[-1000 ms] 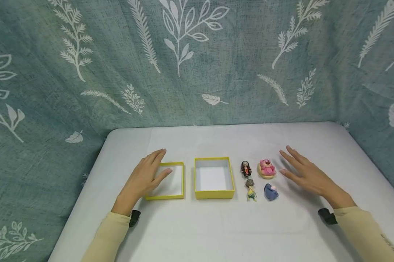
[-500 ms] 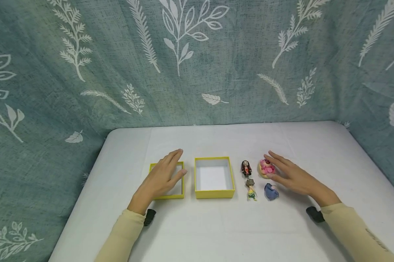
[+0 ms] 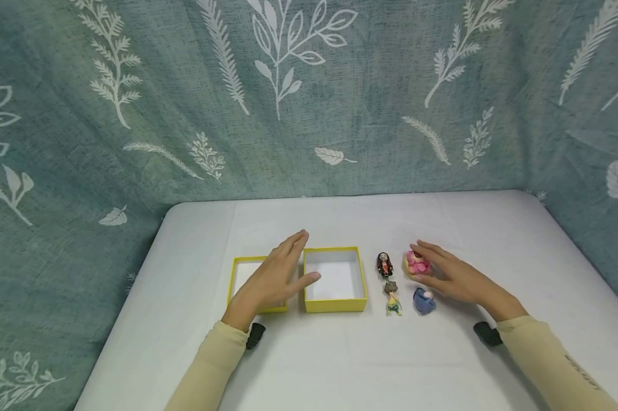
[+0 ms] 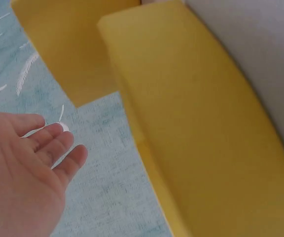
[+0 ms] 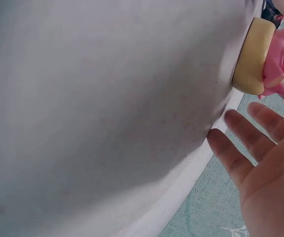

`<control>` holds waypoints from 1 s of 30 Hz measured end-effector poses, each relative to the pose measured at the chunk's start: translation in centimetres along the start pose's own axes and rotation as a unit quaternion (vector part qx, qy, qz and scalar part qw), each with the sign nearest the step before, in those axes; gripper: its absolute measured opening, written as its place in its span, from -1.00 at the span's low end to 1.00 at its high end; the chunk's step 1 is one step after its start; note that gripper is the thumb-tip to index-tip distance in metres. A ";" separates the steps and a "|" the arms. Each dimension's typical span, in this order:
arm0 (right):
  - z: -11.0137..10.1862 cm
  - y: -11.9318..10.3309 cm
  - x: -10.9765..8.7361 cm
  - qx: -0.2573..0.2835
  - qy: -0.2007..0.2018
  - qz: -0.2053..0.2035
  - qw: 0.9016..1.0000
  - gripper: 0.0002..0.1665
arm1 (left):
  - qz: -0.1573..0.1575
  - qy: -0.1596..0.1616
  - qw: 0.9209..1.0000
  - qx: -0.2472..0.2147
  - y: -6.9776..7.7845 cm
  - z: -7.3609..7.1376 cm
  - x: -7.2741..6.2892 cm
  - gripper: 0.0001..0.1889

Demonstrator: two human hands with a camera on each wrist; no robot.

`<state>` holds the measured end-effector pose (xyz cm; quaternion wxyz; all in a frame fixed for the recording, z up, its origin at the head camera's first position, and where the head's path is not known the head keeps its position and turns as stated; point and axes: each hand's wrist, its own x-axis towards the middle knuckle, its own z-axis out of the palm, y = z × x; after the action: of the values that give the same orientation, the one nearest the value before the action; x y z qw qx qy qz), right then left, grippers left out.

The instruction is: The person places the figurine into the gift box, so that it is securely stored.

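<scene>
My left hand (image 3: 275, 279) hovers with fingers extended above the shallow yellow-rimmed lid (image 3: 231, 282), its thumb tip over the left edge of the open yellow box (image 3: 334, 306). In the left wrist view that hand (image 4: 28, 173) holds nothing, and a yellow wall (image 4: 196, 113) fills the right side. My right hand (image 3: 455, 278) is spread at the pink bear figure (image 3: 417, 262) on its pale yellow ring base. Its fingers and thumb lie around the bear's right side; whether they touch it is unclear. The right wrist view shows straight fingers (image 5: 230, 153) beside the base (image 5: 254, 59).
Left of the bear lies a dark-haired doll (image 3: 384, 265), with a grey-topped yellow and green figure (image 3: 392, 299) below it. A blue figure (image 3: 424, 301) lies nearer than the bear. A white-covered table (image 3: 340, 359) meets a leaf-patterned green cloth (image 3: 370, 114) behind.
My left hand has moved right, from over the lid to the box's left edge. My right hand has come left to the pink bear figure. The box, lid and figures stay put.
</scene>
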<state>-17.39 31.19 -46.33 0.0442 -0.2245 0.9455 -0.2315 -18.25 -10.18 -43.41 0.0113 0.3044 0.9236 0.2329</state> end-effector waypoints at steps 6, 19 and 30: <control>-0.1 0.1 0.7 -0.009 0.003 -0.009 1.000 -0.18 | -0.002 -0.016 1.000 0.002 0.0 0.7 0.0 0.06; -0.6 0.1 1.4 0.000 -0.008 0.017 1.000 -0.16 | -0.014 -0.036 0.999 -0.006 -0.2 1.6 0.1 0.18; -1.2 0.2 1.3 0.035 -0.016 0.047 0.998 -0.03 | -0.005 -0.039 0.999 -0.032 -0.3 1.4 0.3 0.34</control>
<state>-18.91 31.29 -45.29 0.0782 -0.1817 0.9457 -0.2581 -18.37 -9.62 -44.78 0.0584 0.3087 0.9160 0.2496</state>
